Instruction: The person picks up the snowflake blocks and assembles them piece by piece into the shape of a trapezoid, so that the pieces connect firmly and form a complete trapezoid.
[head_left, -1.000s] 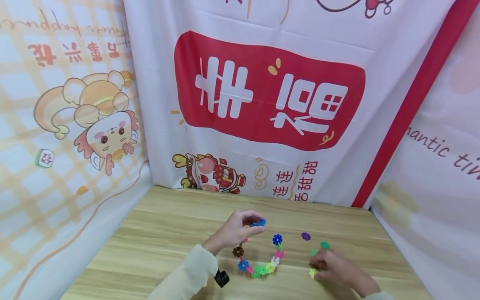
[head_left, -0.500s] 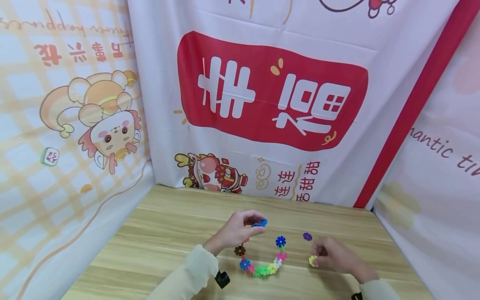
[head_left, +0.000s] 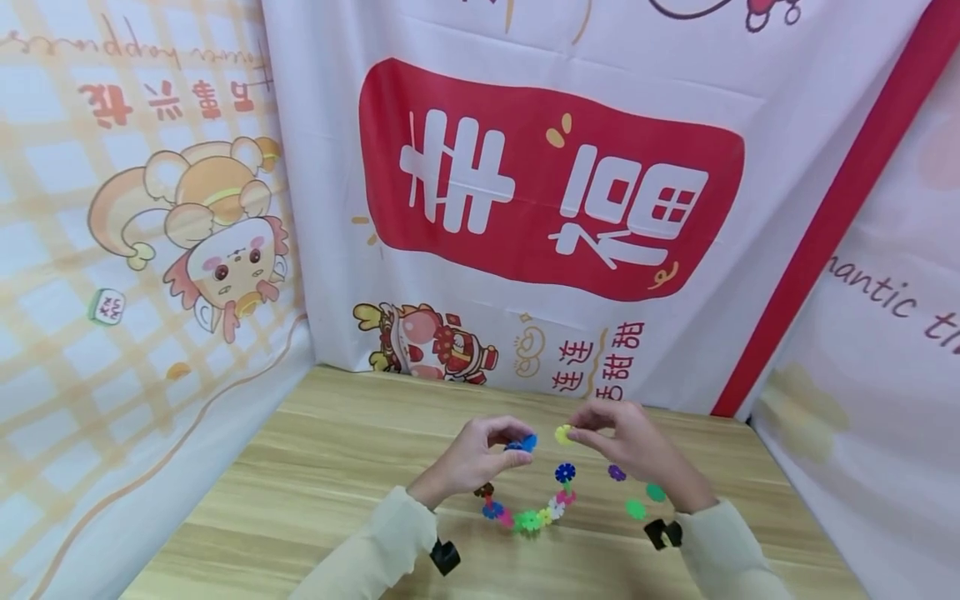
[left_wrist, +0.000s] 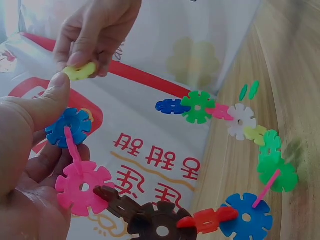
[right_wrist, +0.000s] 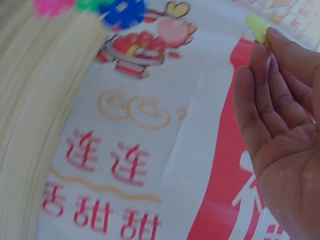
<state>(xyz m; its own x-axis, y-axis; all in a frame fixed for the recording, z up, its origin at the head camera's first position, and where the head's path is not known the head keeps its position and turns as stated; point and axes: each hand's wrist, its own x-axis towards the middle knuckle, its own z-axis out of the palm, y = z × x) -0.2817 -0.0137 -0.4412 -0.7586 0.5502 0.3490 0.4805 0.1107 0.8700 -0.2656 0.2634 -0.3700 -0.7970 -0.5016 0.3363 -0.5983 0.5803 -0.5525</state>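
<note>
My left hand (head_left: 474, 460) grips a blue snowflake disc (left_wrist: 70, 129), the end piece of a chain of interlocked discs. A pink disc (left_wrist: 84, 188) and a dark brown disc (left_wrist: 162, 220) follow it in the left wrist view. The chain (head_left: 530, 521) hangs in a U below my left hand, its far end a dark blue disc (head_left: 566, 473). Between thumb and fingers, my right hand (head_left: 624, 440) pinches a yellow snowflake disc (head_left: 563, 434). That yellow disc is apart from the chain, just right of the left hand's blue disc.
Loose on the wooden table (head_left: 360, 417) lie a purple disc (head_left: 617, 473) and two green discs, a nearer one (head_left: 635, 509) and a farther one (head_left: 656, 492), below my right forearm. Printed cloth (head_left: 547, 183) walls off the back and both sides.
My right hand has picked the yellow disc off the right side of the table and carried it up and left toward the left hand. The left hand keeps its hold on the chain.
</note>
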